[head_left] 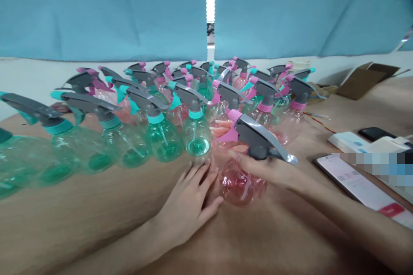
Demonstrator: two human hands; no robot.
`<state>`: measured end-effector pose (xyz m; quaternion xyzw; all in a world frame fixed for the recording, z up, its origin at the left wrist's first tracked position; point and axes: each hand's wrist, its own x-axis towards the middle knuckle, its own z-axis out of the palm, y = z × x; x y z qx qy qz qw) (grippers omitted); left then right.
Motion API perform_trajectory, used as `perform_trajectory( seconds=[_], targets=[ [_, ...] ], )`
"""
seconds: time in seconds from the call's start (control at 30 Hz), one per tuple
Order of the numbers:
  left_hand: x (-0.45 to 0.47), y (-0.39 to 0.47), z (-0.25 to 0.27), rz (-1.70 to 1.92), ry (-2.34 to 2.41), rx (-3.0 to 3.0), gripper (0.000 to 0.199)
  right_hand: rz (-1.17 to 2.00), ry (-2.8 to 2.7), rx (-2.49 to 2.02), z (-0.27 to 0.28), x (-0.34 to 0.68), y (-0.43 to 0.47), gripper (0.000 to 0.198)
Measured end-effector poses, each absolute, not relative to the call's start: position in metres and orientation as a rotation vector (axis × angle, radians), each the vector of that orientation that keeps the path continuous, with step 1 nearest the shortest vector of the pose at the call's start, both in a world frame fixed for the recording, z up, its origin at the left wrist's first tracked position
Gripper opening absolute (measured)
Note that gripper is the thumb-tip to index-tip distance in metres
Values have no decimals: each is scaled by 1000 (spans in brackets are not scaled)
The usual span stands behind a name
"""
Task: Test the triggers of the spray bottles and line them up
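Note:
My right hand (pixel 258 166) is wrapped round the neck of a spray bottle (pixel 243 187) with a clear pink body and a grey and pink trigger head. That bottle stands close in front of me, its pink nozzle pointing left. Part of the right hand's grip is hidden behind the trigger head. Flat on the table, just left of this bottle, lies my left hand (pixel 189 206), its fingers stretched out and holding nothing. Beyond its fingertips stands a green spray bottle (pixel 196 135) with a turquoise collar.
Several green spray bottles (pixel 164 142) line the left, with more pink and green ones behind. On the right lie a phone (pixel 361 184) with a lit screen, a white device (pixel 346 142) and a dark object (pixel 376 134). An open cardboard box (pixel 363 79) sits farther back, before a blue curtain (pixel 306 8).

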<state>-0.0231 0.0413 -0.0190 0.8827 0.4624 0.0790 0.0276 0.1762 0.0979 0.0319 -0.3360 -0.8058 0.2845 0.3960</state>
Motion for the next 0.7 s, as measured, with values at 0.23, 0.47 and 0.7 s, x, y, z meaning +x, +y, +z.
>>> perform_trajectory(
  seconds=[0.23,0.47,0.7],
  targets=[
    [-23,42,-19,230,1437,2715,52,796,-2016,-801,36,177,96,48],
    [-24,42,-19,227,1438,2721,52,838,-1969,-875,34,177,95,47],
    [-23,43,-18,235,1429,2707,50,875,-1907,-984,41,175,89,8]
  ],
)
